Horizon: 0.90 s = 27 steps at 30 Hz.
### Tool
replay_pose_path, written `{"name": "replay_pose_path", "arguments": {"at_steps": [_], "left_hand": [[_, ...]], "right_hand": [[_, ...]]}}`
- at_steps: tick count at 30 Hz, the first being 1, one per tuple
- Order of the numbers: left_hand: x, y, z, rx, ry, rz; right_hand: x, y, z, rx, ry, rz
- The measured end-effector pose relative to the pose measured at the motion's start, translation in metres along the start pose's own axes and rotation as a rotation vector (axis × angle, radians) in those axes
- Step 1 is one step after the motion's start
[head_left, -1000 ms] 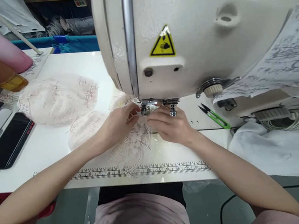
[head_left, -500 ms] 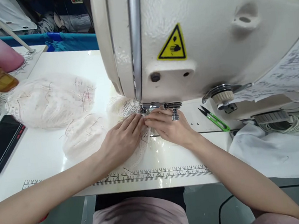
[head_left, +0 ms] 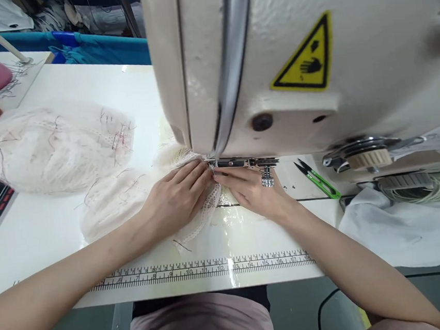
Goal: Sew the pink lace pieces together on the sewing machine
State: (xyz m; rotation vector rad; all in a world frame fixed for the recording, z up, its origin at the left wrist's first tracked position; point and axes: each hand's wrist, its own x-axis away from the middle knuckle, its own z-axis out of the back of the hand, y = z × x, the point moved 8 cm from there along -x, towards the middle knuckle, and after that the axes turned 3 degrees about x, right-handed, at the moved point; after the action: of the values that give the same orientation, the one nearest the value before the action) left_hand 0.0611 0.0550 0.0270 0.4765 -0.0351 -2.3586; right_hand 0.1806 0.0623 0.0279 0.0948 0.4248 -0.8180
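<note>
Lace [head_left: 208, 207] at the machine [head_left: 204, 83], between two hands at the needle area.

Its visible strip has its long axis running from under the machine's head toward the near edge of the table [head_left: 87, 84], bending slightly left; the left hand [head_left: 178, 192] lies over it, fingers together and laid nearly flat, so it is the nearer hand, with lace showing beyond its fingertips and along its right side; the right hand [head_left: 257, 192] comes from the right, fingers close together, tips at the strip's right edge, partly hidden by the thread tensioner [head_left: 266, 173]; whether either hand pinches the lace I cannot tell; a pale bundle [head_left: 47, 150] lies left and far, a smaller piece [head_left: 110, 201] just beside the left forearm; green snips [head_left: 318, 180] lie right of the right hand, apart from it.
</note>
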Motion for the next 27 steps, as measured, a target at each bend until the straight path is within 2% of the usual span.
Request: {"name": "replay_pose_path", "arguments": {"at_steps": [6, 12, 21, 27], "left_hand": [[0.0008, -0.0015, -0.0004, 0.019, 0.003, -0.020], [0.0014, -0.0014, 0.0002, 0.022, 0.019, -0.015], [0.0001, -0.0028, -0.0005, 0.037, 0.028, -0.004], [0.0003, -0.0036, -0.0025, -0.002, 0.020, 0.000]], "right_hand": [[0.0006, -0.0022, 0.0062, 0.006, 0.023, -0.003], [0.0019, -0.0016, 0.0011, 0.020, -0.002, 0.008], [-0.0012, -0.0033, 0.0052, 0.045, 0.047, 0.013], [-0.0017, -0.0032, 0.0049, 0.039, 0.006, 0.004]]}}
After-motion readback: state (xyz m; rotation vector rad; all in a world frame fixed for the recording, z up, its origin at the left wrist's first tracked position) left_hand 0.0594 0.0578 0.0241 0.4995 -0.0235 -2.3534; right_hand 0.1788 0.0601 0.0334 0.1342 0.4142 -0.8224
